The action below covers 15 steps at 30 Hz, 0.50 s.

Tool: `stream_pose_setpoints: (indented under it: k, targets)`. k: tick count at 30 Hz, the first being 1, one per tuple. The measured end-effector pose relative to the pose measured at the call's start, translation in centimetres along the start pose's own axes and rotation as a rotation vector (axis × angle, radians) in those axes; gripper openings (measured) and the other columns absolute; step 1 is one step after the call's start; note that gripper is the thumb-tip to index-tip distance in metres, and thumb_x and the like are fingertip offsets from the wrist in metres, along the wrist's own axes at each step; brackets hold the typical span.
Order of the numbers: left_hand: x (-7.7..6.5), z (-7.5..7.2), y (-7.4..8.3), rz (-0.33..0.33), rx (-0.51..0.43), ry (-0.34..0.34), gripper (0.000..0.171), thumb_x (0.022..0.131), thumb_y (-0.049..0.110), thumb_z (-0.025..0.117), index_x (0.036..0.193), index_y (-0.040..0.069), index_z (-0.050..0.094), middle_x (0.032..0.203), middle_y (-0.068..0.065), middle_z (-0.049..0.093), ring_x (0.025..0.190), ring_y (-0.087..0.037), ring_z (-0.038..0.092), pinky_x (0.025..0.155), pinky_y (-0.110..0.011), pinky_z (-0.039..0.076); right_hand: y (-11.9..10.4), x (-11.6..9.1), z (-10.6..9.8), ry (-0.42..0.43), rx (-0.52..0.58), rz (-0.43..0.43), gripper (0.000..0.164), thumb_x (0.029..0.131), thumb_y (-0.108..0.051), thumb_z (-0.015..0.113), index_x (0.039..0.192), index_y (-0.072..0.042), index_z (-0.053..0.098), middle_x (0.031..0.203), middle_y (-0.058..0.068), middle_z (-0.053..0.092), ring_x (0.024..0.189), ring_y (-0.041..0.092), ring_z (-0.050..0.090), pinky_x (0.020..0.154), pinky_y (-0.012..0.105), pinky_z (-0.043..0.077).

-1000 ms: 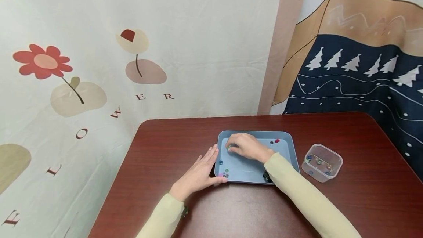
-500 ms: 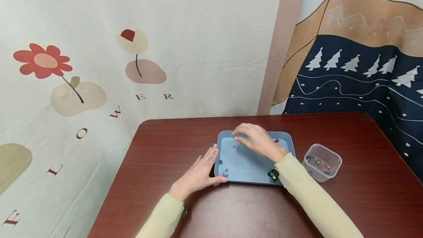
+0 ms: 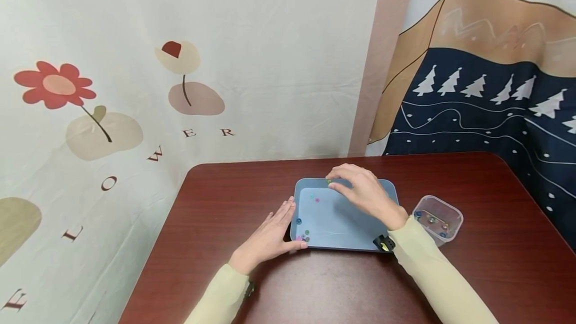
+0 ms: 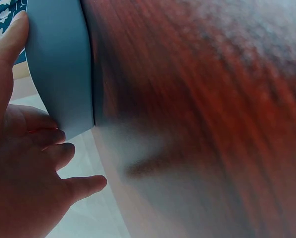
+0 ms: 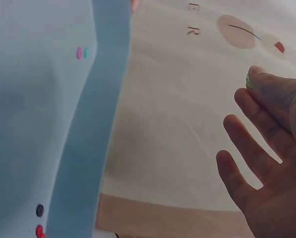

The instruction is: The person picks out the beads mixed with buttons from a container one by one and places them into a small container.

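Note:
A shallow blue tray (image 3: pixel 346 224) lies on the dark red table (image 3: pixel 234 199). My left hand (image 3: pixel 288 221) rests flat on the table with straight fingers against the tray's left wall (image 4: pixel 58 64). My right hand (image 3: pixel 334 183) hovers over the tray's far edge and pinches a small green bead (image 3: pixel 329 181) between thumb and forefinger, its other fingers spread. The green bead (image 5: pixel 249 79) shows at the fingertip in the right wrist view. Loose beads lie in the tray: a pink one (image 3: pixel 317 200), a teal one (image 3: pixel 312 196) and a cluster (image 3: pixel 303 237) in the near-left corner.
A clear plastic container (image 3: pixel 437 219) with several beads in it stands on the table to the right of the tray. Printed fabric backdrops hang behind the table at the left and the right. Dark and red beads (image 5: pixel 38 220) lie by the tray rim.
My right hand has lifted out of the tray's left part with the green bead and moved up and to the right, over the far edge. The left hand has stayed put.

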<state>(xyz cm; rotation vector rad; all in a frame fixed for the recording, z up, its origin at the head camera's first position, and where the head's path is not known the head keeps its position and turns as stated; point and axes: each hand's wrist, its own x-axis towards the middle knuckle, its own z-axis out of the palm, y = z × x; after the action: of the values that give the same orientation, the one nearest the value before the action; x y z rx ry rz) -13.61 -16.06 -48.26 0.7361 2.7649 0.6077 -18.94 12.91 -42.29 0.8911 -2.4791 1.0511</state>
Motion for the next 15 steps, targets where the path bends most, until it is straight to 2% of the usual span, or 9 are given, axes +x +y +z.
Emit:
stream_pose_setpoints:
  k: [15]
  targets:
    - [0.0,0.2,-0.3,0.016,-0.012,0.009,0.107,0.092,0.061,0.071,0.164,0.001,0.02,0.174,-0.01,0.01,0.159,-0.03,0.013,0.122,-0.062,0.021,-0.6,-3.1,-3.3,0.087,-0.059,0.049,0.023,0.088,-0.013,0.085,0.11,-0.017,0.079,0.115,-0.001,0.074,0.116,0.022,0.065,0.09,0.045,0.057]
